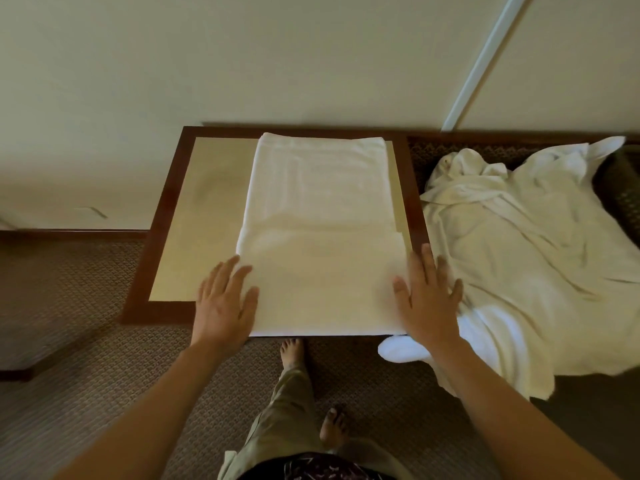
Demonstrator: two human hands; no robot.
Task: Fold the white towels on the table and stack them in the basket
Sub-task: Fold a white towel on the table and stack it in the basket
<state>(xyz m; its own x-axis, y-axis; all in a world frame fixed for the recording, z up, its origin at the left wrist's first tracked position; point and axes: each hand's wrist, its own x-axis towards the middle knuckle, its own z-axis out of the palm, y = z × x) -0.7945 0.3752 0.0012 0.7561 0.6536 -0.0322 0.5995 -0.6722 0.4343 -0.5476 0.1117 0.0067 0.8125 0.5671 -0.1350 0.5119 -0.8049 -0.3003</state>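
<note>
Head view: a folded white towel [322, 233] lies flat on the dark-framed worktop [204, 216], its near edge at the worktop's front. The left hand [225, 299] and right hand [427, 299] rest at its near corners, each grip spread flat, fingers straight. Just to the right, a crumpled white towel [526, 258] covers a dark woven basket [620, 188], hiding what it holds.
</note>
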